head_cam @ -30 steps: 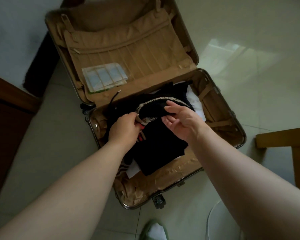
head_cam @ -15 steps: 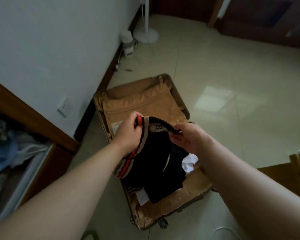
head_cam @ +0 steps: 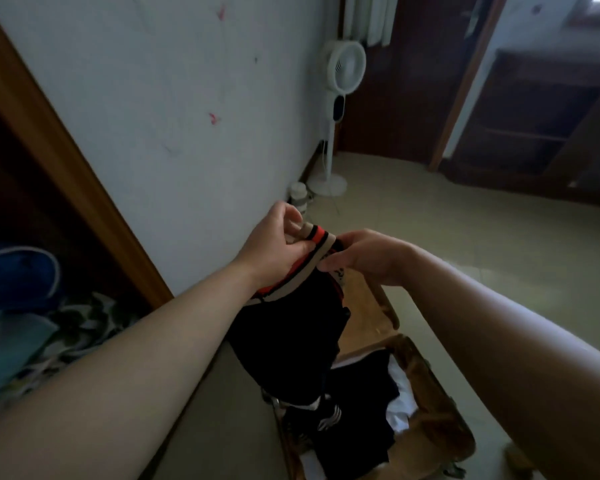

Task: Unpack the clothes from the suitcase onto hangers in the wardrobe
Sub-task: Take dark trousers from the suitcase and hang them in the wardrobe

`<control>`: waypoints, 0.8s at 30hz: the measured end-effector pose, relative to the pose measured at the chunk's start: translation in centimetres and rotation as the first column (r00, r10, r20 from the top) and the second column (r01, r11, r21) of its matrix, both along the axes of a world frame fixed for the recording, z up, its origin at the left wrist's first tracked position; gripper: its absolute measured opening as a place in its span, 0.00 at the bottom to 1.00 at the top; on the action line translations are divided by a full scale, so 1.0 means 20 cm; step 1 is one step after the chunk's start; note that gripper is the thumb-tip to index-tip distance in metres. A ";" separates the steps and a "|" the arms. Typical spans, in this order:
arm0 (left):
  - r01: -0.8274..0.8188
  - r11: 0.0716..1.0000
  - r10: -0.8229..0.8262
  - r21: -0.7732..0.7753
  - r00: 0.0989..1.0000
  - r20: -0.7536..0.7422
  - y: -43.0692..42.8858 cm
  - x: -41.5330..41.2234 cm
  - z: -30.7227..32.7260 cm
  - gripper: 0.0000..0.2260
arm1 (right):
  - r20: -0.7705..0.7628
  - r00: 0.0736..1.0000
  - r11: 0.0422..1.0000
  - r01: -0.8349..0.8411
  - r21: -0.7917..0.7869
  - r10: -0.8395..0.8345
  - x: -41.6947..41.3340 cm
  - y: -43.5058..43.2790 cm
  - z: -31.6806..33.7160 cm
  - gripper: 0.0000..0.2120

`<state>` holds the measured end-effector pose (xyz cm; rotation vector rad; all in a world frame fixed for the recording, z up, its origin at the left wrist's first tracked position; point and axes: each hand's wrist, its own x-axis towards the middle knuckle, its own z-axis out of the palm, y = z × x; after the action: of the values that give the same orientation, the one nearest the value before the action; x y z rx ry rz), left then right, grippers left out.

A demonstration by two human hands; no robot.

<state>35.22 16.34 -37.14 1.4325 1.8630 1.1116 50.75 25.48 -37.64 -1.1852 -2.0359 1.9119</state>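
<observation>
Though the wardrobe (head_cam: pixel 66 161) at left shows piled clothes, no hanger is visible in its dark, cropped interior. Dark and white clothes lie in the suitcase (head_cam: pixel 440 410) on the floor, so most of the work looks undone. One black top (head_cam: pixel 284 341) hangs above it, its striped band pinched by the left hand (head_cam: pixel 271 247) and right hand (head_cam: pixel 371 259).

no text, label, brand or number can be read. a pale printed mark is seen on the inner band of the black garment (head_cam: pixel 284 341), near its striped edge, but it is too blurred to be made out.
</observation>
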 end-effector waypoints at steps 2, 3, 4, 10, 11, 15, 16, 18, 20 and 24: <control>-0.004 0.999 0.005 -0.034 0.999 0.036 -0.05 -0.04 0.15 0.15 | -0.052 0.998 0.999 -0.041 -0.026 0.040 -0.04 -0.03 0.19 0.15; 0.039 0.996 -0.033 -0.079 0.997 0.072 -0.08 -0.07 0.22 0.15 | -0.082 0.995 0.997 -0.062 -0.036 0.059 -0.05 -0.04 0.28 0.16; 0.104 0.984 -0.089 -0.142 0.990 0.107 -0.11 -0.09 0.27 0.16 | -0.109 0.991 0.996 -0.081 -0.035 0.077 -0.06 -0.05 0.38 0.16; 0.237 0.892 -0.304 -0.385 0.945 -0.123 -0.27 -0.13 0.50 0.25 | -0.283 0.958 0.998 -0.059 -0.023 0.050 -0.03 -0.09 0.83 0.16; 0.232 0.890 -0.319 -0.393 0.932 -0.173 -0.29 -0.13 0.51 0.24 | -0.316 0.948 0.999 -0.051 -0.014 0.044 -0.01 -0.10 0.90 0.16; 0.190 0.886 -0.306 -0.422 0.925 -0.227 -0.39 -0.16 0.56 0.06 | -0.425 0.904 0.999 -0.035 0.032 0.046 0.05 -0.13 1.13 0.13; 0.154 0.901 -0.250 -0.406 0.949 -0.193 -0.41 -0.17 0.58 0.07 | -0.429 0.903 0.998 0.005 0.063 0.022 0.06 -0.13 1.16 0.12; 0.021 0.926 -0.063 -0.377 0.993 -0.101 -0.45 -0.20 0.65 0.10 | -0.391 0.920 0.974 0.117 0.193 -0.033 0.06 -0.13 1.21 0.12; -0.094 0.936 0.117 -0.338 0.992 0.047 -0.48 -0.20 0.78 0.12 | -0.335 0.935 0.899 0.245 0.363 -0.119 0.05 -0.13 1.24 0.10; -0.273 0.934 0.347 -0.230 0.849 0.400 -0.47 -0.17 1.03 0.17 | -0.319 0.929 0.799 0.335 0.500 -0.190 0.00 -0.18 1.30 0.12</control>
<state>31.78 7.01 -16.58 0.7201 1.8366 1.2698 50.82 21.92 -11.62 -0.9514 -1.9513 1.1550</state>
